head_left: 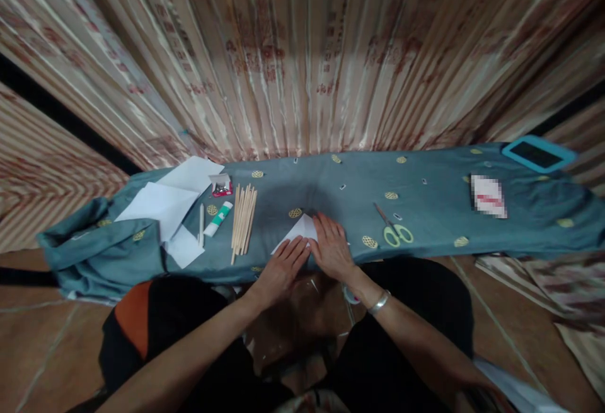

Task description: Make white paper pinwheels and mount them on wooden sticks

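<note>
A piece of white paper (299,229), folded to a triangle, lies on the cloth-covered table near its front edge. My left hand (282,267) rests flat on the paper's lower left part, fingers stretched out. Across its right part lies my right hand (332,248), palm down with the fingers extended; a silver bracelet is on that wrist. The two hands nearly meet over the paper and hide much of its lower edge. To the right of my right hand are scissors (394,231) with yellow-green handles.
Left of the hands lie a bundle of wooden sticks (244,221), a green-and-white glue tube (218,218), a white stick (201,224), a small red-and-white box (220,185) and white sheets (165,202). A blue-framed tablet (539,153) and a blurred packet (488,197) sit at right. Curtains (302,53) hang behind.
</note>
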### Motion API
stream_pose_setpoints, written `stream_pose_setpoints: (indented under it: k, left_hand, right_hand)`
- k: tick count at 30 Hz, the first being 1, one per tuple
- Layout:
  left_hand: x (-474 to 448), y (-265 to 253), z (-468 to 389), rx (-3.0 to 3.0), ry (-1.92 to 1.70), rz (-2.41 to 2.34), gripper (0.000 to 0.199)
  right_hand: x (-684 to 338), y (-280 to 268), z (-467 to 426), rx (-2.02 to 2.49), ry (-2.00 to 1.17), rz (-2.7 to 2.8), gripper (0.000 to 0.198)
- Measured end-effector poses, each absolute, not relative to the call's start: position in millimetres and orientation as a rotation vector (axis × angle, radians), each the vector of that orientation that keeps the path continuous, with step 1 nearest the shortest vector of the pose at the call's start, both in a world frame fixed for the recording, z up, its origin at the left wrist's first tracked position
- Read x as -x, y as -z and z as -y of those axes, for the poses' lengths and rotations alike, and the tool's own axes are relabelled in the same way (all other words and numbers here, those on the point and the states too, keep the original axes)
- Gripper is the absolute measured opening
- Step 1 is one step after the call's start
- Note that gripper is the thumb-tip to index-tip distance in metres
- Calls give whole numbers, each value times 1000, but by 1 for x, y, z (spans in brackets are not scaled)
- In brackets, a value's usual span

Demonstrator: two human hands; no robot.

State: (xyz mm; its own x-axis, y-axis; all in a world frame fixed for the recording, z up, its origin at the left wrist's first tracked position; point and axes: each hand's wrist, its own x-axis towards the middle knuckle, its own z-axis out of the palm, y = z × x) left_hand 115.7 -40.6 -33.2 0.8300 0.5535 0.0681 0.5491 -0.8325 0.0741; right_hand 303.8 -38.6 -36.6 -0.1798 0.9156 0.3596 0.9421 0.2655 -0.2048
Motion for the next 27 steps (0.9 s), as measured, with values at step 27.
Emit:
stream_pose_setpoints:
  k: [27]
  left_hand:
    - [-55,38,62,-3079,-237,-1029,80]
  right_hand:
    - [-362,43,60,1932,195,1990,48]
